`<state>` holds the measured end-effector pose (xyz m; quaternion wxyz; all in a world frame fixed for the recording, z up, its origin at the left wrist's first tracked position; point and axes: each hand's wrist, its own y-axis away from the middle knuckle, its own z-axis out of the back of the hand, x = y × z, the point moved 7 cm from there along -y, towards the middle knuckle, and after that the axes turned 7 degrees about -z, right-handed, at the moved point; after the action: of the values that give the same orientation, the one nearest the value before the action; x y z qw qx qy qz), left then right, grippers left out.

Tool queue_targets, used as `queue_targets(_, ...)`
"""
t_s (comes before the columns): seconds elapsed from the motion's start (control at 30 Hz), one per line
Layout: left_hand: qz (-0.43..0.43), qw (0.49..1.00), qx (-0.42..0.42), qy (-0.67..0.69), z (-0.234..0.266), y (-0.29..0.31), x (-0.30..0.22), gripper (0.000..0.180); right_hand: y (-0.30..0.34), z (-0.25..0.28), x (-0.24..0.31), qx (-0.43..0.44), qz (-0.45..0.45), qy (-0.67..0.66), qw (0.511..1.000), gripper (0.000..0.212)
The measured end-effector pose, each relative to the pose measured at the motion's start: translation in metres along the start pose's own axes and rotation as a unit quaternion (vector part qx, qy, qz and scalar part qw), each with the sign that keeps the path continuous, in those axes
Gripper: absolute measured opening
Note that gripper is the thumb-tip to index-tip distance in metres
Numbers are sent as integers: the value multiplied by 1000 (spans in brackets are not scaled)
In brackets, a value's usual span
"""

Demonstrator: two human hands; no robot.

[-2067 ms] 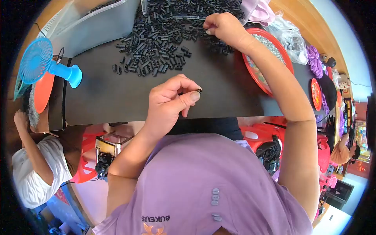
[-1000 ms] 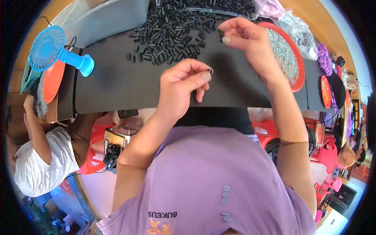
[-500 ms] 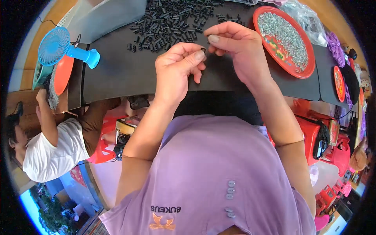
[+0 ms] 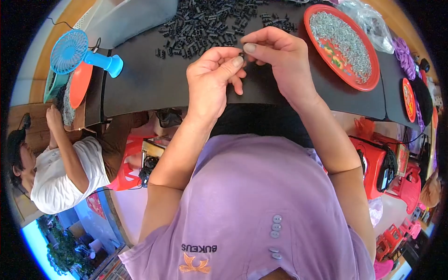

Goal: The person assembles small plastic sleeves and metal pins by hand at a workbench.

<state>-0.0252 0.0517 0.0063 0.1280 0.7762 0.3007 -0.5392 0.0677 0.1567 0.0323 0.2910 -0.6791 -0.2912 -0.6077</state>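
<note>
Over the dark table, my left hand pinches a small black plastic piece between thumb and index finger. Beside it, my right hand is closed in a pinch, its fingertips right at the black piece. Whatever lies between the right fingertips is too small to make out. Beyond my hands a loose pile of small black plastic pieces spreads over the table. To the right sits a red plate heaped with small shiny metal pieces; part of its patterned bottom shows.
A blue fan and a grey plastic bin stand at the left. Clear plastic bags and purple cord lie at the far right. A co-worker in a white shirt sits to the left, near an orange-red plate.
My right fingertips have come closer to the black piece in my left hand. The whole view has shifted slightly, and the co-worker's arm has moved.
</note>
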Motion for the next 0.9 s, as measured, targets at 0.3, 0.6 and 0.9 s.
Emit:
queue_targets(0.3, -15, 1000, 8, -18, -1, 0, 1, 18, 1, 0, 1, 0, 9, 4, 1000, 12)
queue_targets(0.6, -6, 1000, 0, 4, -1, 1, 0, 16, 7, 3, 5, -21, 88, 82, 993, 12)
queue_targets(0.9, -12, 998, 8, -54, -4, 2, -1, 17, 16, -2, 17, -94, 200, 252, 942, 8)
